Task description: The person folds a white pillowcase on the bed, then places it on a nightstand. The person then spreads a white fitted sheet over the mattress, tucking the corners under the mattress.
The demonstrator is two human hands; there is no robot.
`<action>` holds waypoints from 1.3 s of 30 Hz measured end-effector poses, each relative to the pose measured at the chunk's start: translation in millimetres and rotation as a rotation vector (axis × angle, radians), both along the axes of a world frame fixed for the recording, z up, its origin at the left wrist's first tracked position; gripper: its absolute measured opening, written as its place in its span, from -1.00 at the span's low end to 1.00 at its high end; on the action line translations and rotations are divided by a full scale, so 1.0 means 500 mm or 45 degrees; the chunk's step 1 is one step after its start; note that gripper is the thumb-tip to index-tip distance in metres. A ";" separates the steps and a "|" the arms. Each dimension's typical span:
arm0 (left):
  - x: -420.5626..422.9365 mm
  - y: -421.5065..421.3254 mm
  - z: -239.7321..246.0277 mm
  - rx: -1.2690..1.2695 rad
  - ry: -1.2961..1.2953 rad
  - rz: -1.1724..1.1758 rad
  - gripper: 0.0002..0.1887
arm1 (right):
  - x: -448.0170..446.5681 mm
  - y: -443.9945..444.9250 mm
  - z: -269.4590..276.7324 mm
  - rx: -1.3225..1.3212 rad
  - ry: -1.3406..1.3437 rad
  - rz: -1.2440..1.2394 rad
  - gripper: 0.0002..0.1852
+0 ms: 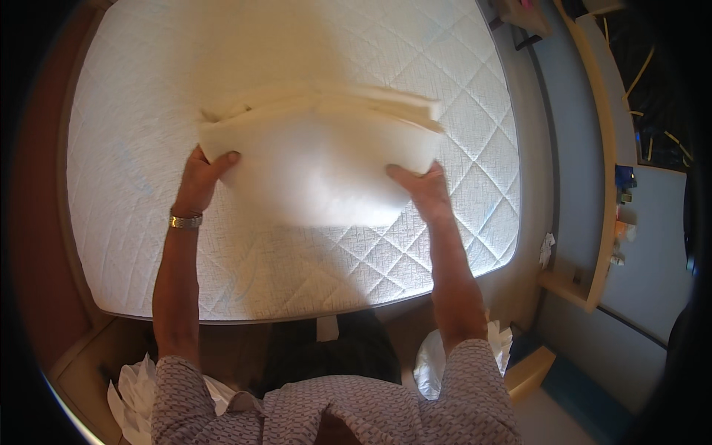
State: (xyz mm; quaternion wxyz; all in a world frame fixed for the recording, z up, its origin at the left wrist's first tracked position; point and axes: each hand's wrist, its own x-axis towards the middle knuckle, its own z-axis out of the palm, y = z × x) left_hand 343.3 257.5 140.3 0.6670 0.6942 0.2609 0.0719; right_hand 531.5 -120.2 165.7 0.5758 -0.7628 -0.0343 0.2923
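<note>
A folded white cloth, perhaps a sheet [328, 161], is stretched between my two hands over a bare quilted mattress [389, 256]. My left hand [206, 175] grips its left side, thumb on top, with a metal-banded wristwatch [186, 222] on that wrist. The right side is held by my right hand [423, 183], also with the thumb on top. Several folded layers show along the cloth's far edge, which is slightly blurred. My fingers under the cloth are hidden.
Crumpled white fabric [136, 392] lies low on the left, and a white bundle [431, 364] low on the right. A wooden-edged counter [603, 245] with small items runs along the right. A chair or stool [520, 19] stands at the upper right.
</note>
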 end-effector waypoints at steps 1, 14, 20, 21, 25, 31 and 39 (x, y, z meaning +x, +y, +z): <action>0.003 0.006 0.031 0.027 -0.111 -0.004 -0.58 | -0.001 -0.002 0.035 0.066 -0.218 0.077 -0.69; -0.401 -0.124 -0.178 0.874 0.519 -0.203 -0.50 | -0.327 -0.270 -0.215 -0.867 -0.623 0.452 -0.39; -0.346 -0.227 -0.204 1.256 0.168 -0.047 -0.57 | -0.382 -0.108 -0.242 -0.462 -0.995 0.322 -0.57; -0.309 -0.248 -0.204 1.309 0.137 -0.106 -0.56 | -0.385 -0.057 -0.240 -0.378 -0.990 0.350 -0.56; -0.175 -0.328 -0.228 1.256 0.027 -0.329 -0.50 | -0.368 0.132 -0.268 -0.095 -1.001 0.471 -0.48; -0.095 -0.289 -0.308 1.386 0.272 -0.374 -0.25 | -0.179 0.134 -0.376 -0.239 -1.352 0.545 -0.34; -0.085 -0.253 -0.327 1.383 0.422 -0.227 -0.20 | 0.017 -0.014 -0.405 -1.137 -0.834 0.243 -0.24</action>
